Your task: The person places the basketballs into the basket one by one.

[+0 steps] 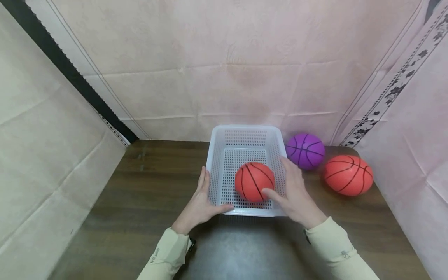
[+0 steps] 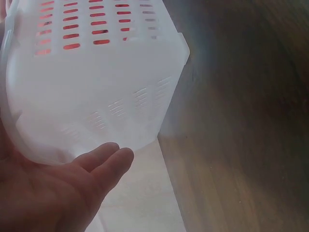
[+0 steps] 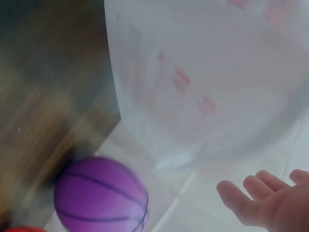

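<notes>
A white plastic basket [image 1: 217, 167] with slotted walls stands on the table, and a red-orange basketball [image 1: 254, 182] lies inside it. At the basket's front left corner is my left hand [image 1: 201, 204]. Its fingers extend along the outside of the left wall, and the thumb lies across the front rim. In the left wrist view those fingers [image 2: 116, 162] look straight beside the basket wall. My right hand [image 1: 295, 194] is at the right side, its thumb overlapping the ball's edge from above. The right wrist view has its fingers [image 3: 241, 200] spread, apart from the basket's blurred wall.
A purple basketball [image 1: 305, 151] sits just right of the basket near the back wall. Another red-orange basketball [image 1: 348, 175] lies farther right, close to the right cloth wall [image 1: 413, 163]. Pale cloth [image 1: 245, 77] hangs behind the dark wooden table [image 1: 140, 217].
</notes>
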A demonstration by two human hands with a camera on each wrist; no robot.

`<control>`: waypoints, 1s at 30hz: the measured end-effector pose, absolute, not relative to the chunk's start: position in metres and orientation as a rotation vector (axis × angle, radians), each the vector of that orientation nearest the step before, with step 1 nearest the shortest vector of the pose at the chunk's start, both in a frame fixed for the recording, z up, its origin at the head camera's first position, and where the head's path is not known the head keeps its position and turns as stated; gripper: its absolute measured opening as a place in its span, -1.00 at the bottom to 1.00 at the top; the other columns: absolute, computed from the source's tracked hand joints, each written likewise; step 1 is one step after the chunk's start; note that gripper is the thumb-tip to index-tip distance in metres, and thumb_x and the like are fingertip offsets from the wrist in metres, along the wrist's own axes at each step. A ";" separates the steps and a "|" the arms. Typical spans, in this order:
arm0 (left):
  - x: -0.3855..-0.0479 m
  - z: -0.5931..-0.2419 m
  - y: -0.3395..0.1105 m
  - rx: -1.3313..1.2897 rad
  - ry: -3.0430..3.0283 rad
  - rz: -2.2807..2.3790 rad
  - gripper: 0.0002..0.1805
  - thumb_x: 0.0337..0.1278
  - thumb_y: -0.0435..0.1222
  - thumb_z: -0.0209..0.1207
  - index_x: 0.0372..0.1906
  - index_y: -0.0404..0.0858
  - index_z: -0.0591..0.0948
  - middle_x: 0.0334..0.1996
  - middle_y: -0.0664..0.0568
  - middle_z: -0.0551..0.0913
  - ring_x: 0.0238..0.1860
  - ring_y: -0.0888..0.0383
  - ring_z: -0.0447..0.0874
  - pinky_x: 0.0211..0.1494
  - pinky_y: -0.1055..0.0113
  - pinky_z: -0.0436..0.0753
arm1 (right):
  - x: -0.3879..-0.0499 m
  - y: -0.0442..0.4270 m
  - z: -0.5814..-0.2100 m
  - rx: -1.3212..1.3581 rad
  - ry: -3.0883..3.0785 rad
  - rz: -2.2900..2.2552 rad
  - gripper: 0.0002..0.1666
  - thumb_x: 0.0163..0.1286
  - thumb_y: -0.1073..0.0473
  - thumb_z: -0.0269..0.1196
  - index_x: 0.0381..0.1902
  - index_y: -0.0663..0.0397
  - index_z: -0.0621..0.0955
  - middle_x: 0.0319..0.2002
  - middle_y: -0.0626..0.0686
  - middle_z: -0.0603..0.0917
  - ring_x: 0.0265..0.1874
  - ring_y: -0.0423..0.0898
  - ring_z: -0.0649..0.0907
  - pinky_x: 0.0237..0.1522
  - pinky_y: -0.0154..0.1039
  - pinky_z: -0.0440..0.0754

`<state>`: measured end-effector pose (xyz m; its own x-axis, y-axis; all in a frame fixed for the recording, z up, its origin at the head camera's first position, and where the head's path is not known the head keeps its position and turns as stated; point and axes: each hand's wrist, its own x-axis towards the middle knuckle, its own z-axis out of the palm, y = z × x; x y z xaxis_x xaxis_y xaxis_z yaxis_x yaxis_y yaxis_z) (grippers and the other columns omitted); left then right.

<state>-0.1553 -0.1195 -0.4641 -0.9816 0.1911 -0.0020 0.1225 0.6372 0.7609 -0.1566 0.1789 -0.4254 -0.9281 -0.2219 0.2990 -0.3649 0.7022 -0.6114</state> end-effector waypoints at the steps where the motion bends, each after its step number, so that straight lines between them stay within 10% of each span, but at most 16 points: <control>1: -0.156 -0.464 -0.119 0.268 2.765 1.280 0.49 -0.42 0.35 0.42 0.56 -0.06 -0.25 0.52 0.29 -0.47 0.45 0.00 0.08 0.31 0.00 0.36 | -0.157 0.183 -0.423 0.453 -2.693 1.038 0.21 0.20 -0.29 0.33 0.55 -0.18 -0.12 0.46 0.13 0.03 0.37 0.14 0.12 0.20 0.42 0.22; 12: -0.157 -0.463 -0.120 0.261 2.761 1.268 0.49 -0.43 0.37 0.41 0.56 -0.09 -0.23 0.52 0.28 -0.47 0.44 0.01 0.10 0.31 0.07 0.37 | -0.167 0.243 -0.407 0.226 -2.497 1.000 0.10 0.31 -0.07 0.30 0.55 0.07 -0.08 0.50 0.21 -0.09 0.45 0.15 -0.05 0.37 0.29 -0.04; 30: -0.157 -0.462 -0.119 0.236 2.725 1.317 0.47 -0.37 0.24 0.48 0.56 -0.04 -0.25 0.51 0.35 -0.48 0.41 -0.02 0.16 0.29 0.03 0.40 | -0.184 0.333 -0.421 -0.407 -2.558 0.943 0.31 0.19 -0.33 0.30 0.55 0.03 -0.22 0.50 0.16 -0.29 0.43 0.19 -0.21 0.29 0.40 -0.24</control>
<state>-0.1568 -0.1195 -0.4621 -0.9823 0.1851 -0.0273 0.0937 0.6127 0.7847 -0.1836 0.3330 -0.4205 -0.8848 0.3926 0.2512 0.1354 0.7323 -0.6674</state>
